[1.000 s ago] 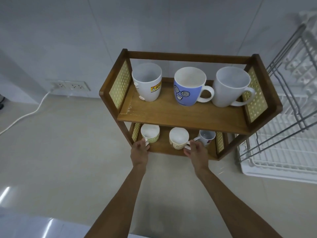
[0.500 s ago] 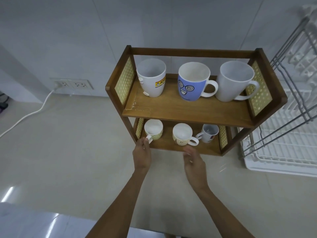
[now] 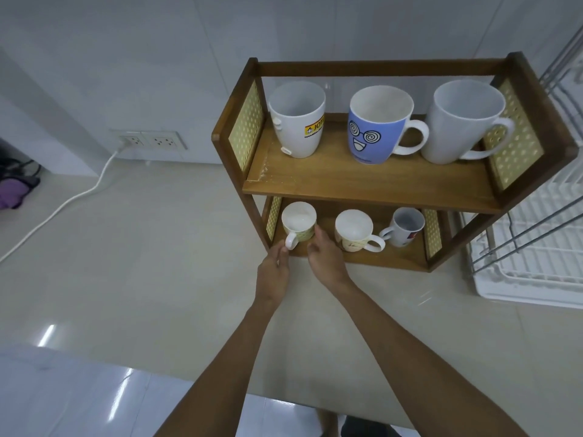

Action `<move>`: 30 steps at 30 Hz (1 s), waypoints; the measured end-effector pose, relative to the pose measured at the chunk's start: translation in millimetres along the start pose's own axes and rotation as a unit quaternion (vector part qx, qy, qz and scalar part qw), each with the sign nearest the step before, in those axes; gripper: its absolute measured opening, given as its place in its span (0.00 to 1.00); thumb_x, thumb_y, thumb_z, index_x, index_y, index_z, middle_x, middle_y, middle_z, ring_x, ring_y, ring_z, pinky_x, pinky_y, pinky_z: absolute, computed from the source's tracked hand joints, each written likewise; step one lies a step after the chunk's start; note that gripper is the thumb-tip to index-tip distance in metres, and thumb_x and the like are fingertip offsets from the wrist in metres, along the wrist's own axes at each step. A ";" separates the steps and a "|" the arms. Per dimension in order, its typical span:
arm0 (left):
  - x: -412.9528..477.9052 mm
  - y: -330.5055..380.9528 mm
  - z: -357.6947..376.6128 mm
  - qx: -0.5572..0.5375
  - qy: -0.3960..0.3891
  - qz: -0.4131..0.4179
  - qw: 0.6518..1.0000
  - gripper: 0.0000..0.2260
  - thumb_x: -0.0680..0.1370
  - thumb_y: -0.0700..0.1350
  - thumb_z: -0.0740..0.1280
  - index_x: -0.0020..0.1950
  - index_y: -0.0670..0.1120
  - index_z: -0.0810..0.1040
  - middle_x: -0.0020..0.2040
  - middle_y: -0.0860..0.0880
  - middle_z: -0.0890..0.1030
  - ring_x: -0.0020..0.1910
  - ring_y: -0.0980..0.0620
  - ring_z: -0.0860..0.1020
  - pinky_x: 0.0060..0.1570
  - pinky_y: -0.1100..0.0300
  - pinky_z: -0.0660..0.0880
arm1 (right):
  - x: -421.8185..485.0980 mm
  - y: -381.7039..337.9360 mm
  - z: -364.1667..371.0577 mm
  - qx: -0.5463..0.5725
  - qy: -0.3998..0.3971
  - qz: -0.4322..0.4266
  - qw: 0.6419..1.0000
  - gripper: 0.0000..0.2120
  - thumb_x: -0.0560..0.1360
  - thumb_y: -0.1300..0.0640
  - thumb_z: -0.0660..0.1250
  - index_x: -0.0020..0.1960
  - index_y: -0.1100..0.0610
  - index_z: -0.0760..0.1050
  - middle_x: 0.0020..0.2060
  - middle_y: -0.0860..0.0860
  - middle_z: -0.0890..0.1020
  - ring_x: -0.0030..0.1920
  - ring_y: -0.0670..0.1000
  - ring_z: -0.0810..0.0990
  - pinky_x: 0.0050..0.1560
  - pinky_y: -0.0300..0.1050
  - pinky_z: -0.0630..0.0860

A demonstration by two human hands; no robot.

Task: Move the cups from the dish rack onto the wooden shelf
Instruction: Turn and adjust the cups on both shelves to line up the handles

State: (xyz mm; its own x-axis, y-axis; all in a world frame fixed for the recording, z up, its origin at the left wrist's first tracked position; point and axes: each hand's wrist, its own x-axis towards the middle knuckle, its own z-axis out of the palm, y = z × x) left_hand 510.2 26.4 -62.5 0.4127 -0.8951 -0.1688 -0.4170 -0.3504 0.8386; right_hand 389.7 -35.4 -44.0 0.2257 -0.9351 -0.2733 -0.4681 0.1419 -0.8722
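Observation:
The wooden shelf [image 3: 372, 184] stands on the counter with two tiers. Its top tier holds a white cup with a yellow logo [image 3: 296, 121], a blue cup with a spiral-eyed face [image 3: 375, 130] and a big white mug [image 3: 463, 121]. On the lower tier stand a small yellow-patterned cup [image 3: 299, 220], a cream cup [image 3: 353, 230] and a small white cup [image 3: 405, 227]. My left hand [image 3: 273, 269] pinches the yellow-patterned cup's handle with its fingertips. My right hand [image 3: 325, 257] has its thumb against that cup's right side, fingers loosely curled.
The white dish rack [image 3: 520, 291] with metal wire frame stands right of the shelf, no cups visible in it. A wall socket [image 3: 148, 140] with a white cable [image 3: 63, 206] lies to the left. The beige counter spreads in front of the shelf.
My right hand left the cream cup's handle and moved left to the small yellow-patterned cup. The left hand stayed at that cup's handle. My view shifted left.

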 end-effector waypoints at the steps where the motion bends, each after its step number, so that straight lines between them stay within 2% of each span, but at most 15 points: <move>1: -1.4 -0.3 0.6 -0.002 -0.003 -0.001 1.000 0.17 0.87 0.48 0.55 0.74 0.47 0.74 0.68 0.47 0.79 0.68 0.48 0.76 0.60 0.63 0.68 | 1.1 -0.3 0.1 -0.004 -0.001 0.000 1.000 0.27 0.82 0.64 0.57 0.80 0.57 0.60 0.71 0.58 0.76 0.70 0.58 0.74 0.69 0.54 0.72; 3: -4.5 -0.4 2.3 -0.010 -0.009 -0.002 1.000 0.18 0.87 0.47 0.55 0.75 0.46 0.73 0.71 0.47 0.77 0.70 0.48 0.74 0.63 0.64 0.67 | 3.3 -1.2 -0.5 -0.009 -0.002 -0.003 1.000 0.28 0.82 0.65 0.56 0.81 0.56 0.59 0.72 0.57 0.75 0.71 0.58 0.74 0.68 0.49 0.71; 7: -8.0 0.7 6.0 -0.027 -0.015 -0.006 1.000 0.18 0.87 0.46 0.54 0.76 0.46 0.71 0.72 0.46 0.76 0.71 0.47 0.73 0.67 0.61 0.68 | 6.4 -2.6 -0.6 0.008 -0.009 -0.009 1.000 0.31 0.79 0.68 0.56 0.81 0.54 0.60 0.70 0.56 0.76 0.68 0.57 0.75 0.58 0.42 0.68; 10: -9.0 2.1 7.5 -0.026 -0.018 -0.009 0.999 0.19 0.87 0.46 0.54 0.77 0.46 0.70 0.73 0.46 0.75 0.72 0.47 0.72 0.69 0.59 0.68 | 7.7 -3.4 -1.3 0.013 -0.013 -0.014 1.000 0.31 0.79 0.68 0.56 0.80 0.54 0.61 0.70 0.55 0.76 0.68 0.56 0.75 0.59 0.42 0.68; 14: -9.2 2.4 6.8 -0.023 -0.022 -0.007 0.999 0.19 0.87 0.46 0.55 0.78 0.46 0.69 0.74 0.46 0.74 0.73 0.46 0.71 0.69 0.60 0.66 | 5.9 -5.8 -2.9 0.012 -0.017 -0.014 1.000 0.30 0.79 0.68 0.56 0.80 0.56 0.61 0.72 0.56 0.75 0.71 0.56 0.73 0.65 0.45 0.69; 16: -10.3 2.4 6.9 -0.024 -0.013 -0.009 1.000 0.19 0.87 0.46 0.57 0.77 0.45 0.69 0.74 0.46 0.74 0.73 0.47 0.71 0.71 0.57 0.67 | 2.5 -6.0 -4.5 0.002 -0.008 -0.017 1.000 0.28 0.79 0.68 0.56 0.79 0.57 0.63 0.68 0.56 0.77 0.67 0.57 0.75 0.62 0.46 0.70; 18: -15.6 2.5 8.0 -0.027 0.021 -0.003 0.999 0.18 0.86 0.48 0.59 0.75 0.45 0.72 0.71 0.47 0.77 0.71 0.48 0.74 0.69 0.56 0.70 | -5.6 -0.3 -8.6 -0.007 0.011 -0.029 1.000 0.23 0.80 0.67 0.56 0.74 0.59 0.68 0.59 0.57 0.80 0.61 0.59 0.78 0.54 0.44 0.74; 19: -19.7 2.1 9.6 -0.024 0.048 0.010 0.999 0.17 0.86 0.48 0.60 0.73 0.44 0.74 0.68 0.48 0.79 0.69 0.48 0.76 0.67 0.57 0.72 | -11.4 5.0 -13.0 0.005 0.022 -0.029 0.999 0.21 0.81 0.67 0.57 0.72 0.59 0.70 0.58 0.57 0.80 0.59 0.58 0.79 0.54 0.45 0.77; 21: -29.2 0.3 15.3 -0.013 0.083 0.049 0.995 0.15 0.85 0.48 0.61 0.69 0.44 0.77 0.63 0.50 0.81 0.64 0.48 0.79 0.62 0.56 0.75 | -27.0 18.5 -26.2 0.075 0.036 -0.007 0.997 0.20 0.82 0.68 0.59 0.72 0.58 0.73 0.63 0.53 0.81 0.62 0.52 0.81 0.62 0.52 0.80; 22: -33.1 0.3 20.1 -0.008 0.077 0.066 0.995 0.15 0.85 0.48 0.61 0.69 0.44 0.77 0.63 0.50 0.81 0.63 0.49 0.79 0.62 0.54 0.77 | -34.7 26.9 -35.3 0.095 0.049 0.000 0.994 0.20 0.82 0.68 0.61 0.72 0.57 0.74 0.64 0.50 0.81 0.62 0.48 0.81 0.63 0.53 0.80; 24: -36.9 4.5 33.0 -0.002 0.037 0.080 0.996 0.17 0.85 0.48 0.61 0.71 0.44 0.76 0.67 0.48 0.80 0.66 0.49 0.78 0.65 0.50 0.76 | -47.1 44.2 -56.1 0.090 0.094 -0.002 0.991 0.19 0.81 0.68 0.63 0.68 0.56 0.78 0.58 0.47 0.84 0.59 0.47 0.83 0.60 0.54 0.82; 27: -35.4 21.7 52.7 -0.005 -0.032 0.069 0.997 0.21 0.85 0.52 0.60 0.76 0.46 0.71 0.72 0.47 0.77 0.71 0.49 0.75 0.69 0.50 0.73 | -53.8 62.1 -81.3 0.027 0.167 -0.005 0.986 0.17 0.79 0.69 0.64 0.66 0.59 0.79 0.55 0.54 0.86 0.56 0.53 0.84 0.58 0.56 0.82; 28: -33.2 28.5 59.1 0.000 -0.054 0.065 0.996 0.22 0.85 0.53 0.60 0.78 0.47 0.69 0.72 0.47 0.76 0.71 0.48 0.75 0.70 0.52 0.72 | -53.5 65.0 -86.9 0.011 0.187 -0.009 0.982 0.17 0.80 0.69 0.64 0.65 0.59 0.80 0.54 0.55 0.86 0.55 0.54 0.84 0.57 0.54 0.83; 30: -27.9 41.2 69.7 0.009 -0.086 0.063 0.994 0.24 0.85 0.55 0.60 0.80 0.48 0.65 0.70 0.47 0.78 0.67 0.50 0.77 0.65 0.59 0.72 | -51.2 67.5 -94.1 -0.039 0.230 -0.030 0.972 0.15 0.80 0.67 0.63 0.64 0.59 0.81 0.50 0.54 0.86 0.50 0.54 0.84 0.48 0.43 0.81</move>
State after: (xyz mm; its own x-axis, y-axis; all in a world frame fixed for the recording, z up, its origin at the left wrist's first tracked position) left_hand 425.1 17.7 -59.3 0.2119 -0.9656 -0.1506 -0.4716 -0.2360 0.8496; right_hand 266.2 -8.5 -50.7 -0.1436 -0.9896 0.0030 -0.5334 0.0748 -0.8425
